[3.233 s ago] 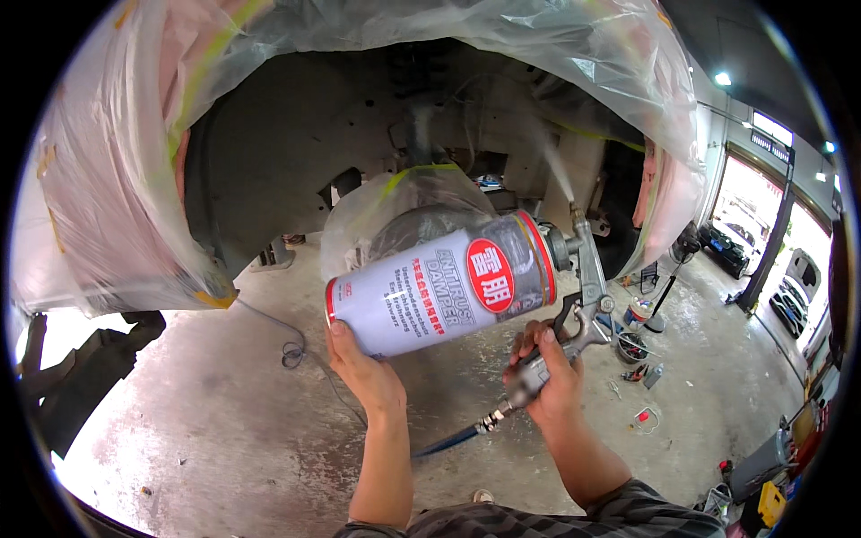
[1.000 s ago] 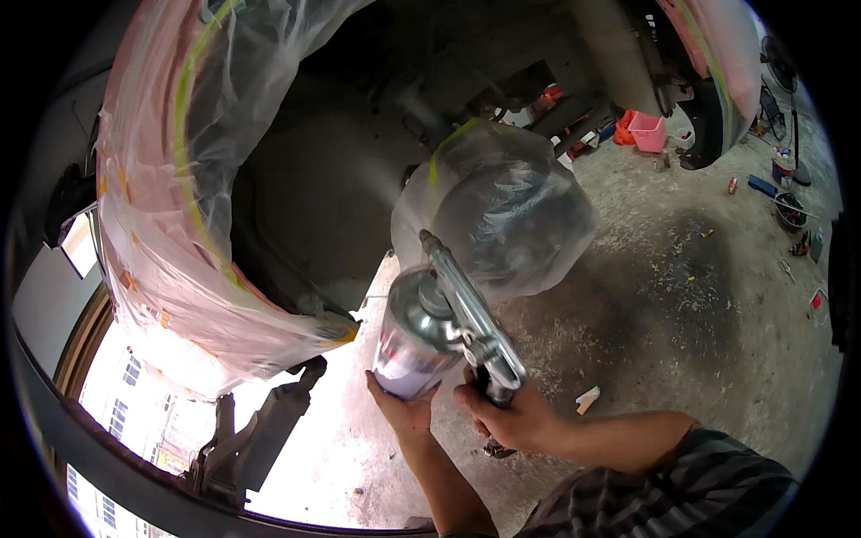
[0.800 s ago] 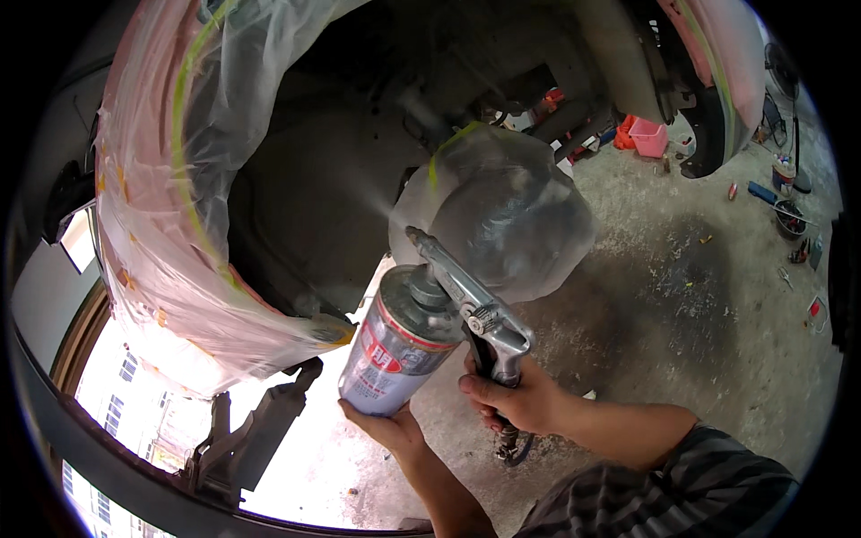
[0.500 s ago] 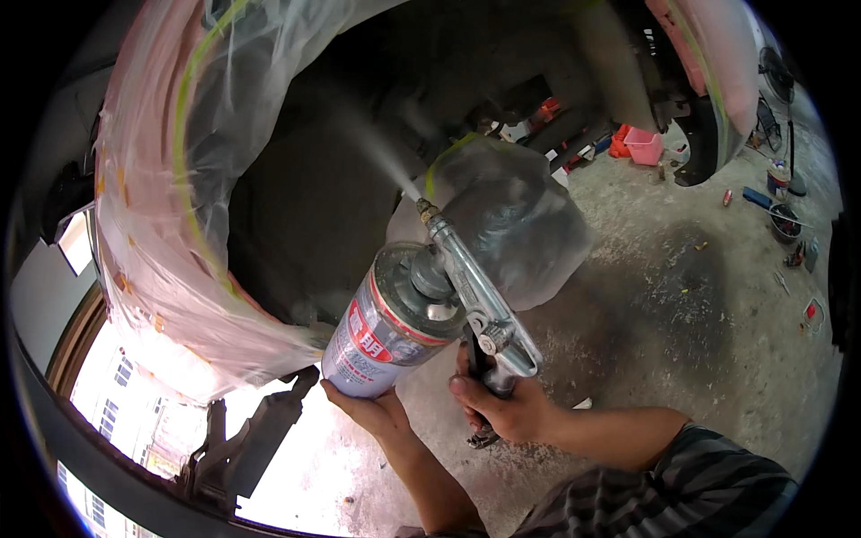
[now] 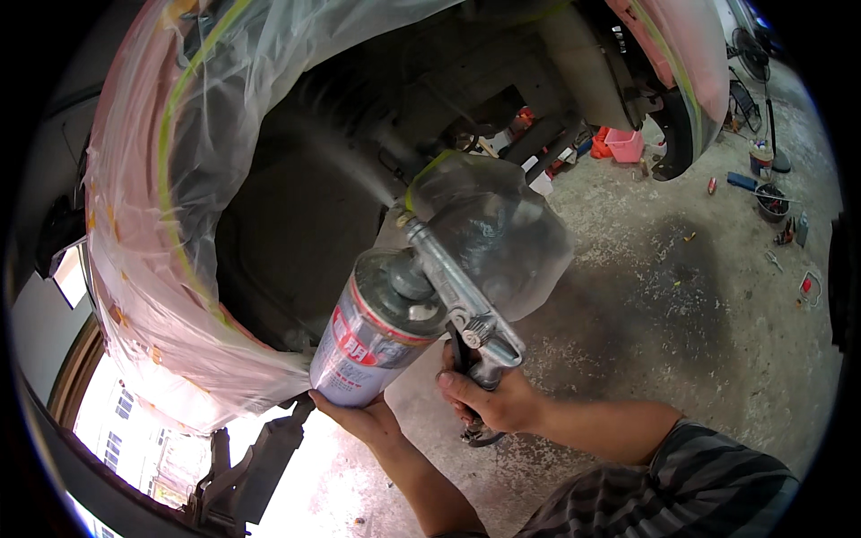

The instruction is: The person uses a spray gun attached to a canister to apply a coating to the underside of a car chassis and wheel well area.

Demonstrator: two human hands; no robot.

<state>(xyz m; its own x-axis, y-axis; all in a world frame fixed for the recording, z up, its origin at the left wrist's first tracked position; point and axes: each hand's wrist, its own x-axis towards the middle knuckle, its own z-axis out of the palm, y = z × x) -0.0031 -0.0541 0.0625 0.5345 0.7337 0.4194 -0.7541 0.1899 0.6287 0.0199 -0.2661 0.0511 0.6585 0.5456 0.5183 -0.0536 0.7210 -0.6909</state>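
My right hand [image 5: 491, 400] grips the handle of a metal spray gun [image 5: 459, 291], fingers wrapped round its trigger. A tilted can [image 5: 368, 336], white and red with a grey top, is joined to the gun. My left hand [image 5: 363, 421] cups the can's bottom from below. Pale mist [image 5: 354, 175] streams from the nozzle up and left into a dark wheel well [image 5: 296, 202]. Clear plastic film [image 5: 148, 296] with yellow-green tape covers the pinkish car body round it. Just beyond the gun, a plastic-wrapped hub [image 5: 493, 229] bulges out.
A dark lift arm [image 5: 256, 462] stands under the car at lower left. On the concrete floor [image 5: 619, 359] lie pale flakes and a dark stain. Farther right are a pink basket [image 5: 625, 144], a black bucket [image 5: 772, 204] with tools, and a standing fan [image 5: 752, 54].
The gun, can and both hands have shifted slightly left in view, as has the scene on the right. Mist still comes from the nozzle, and both grips are unchanged.
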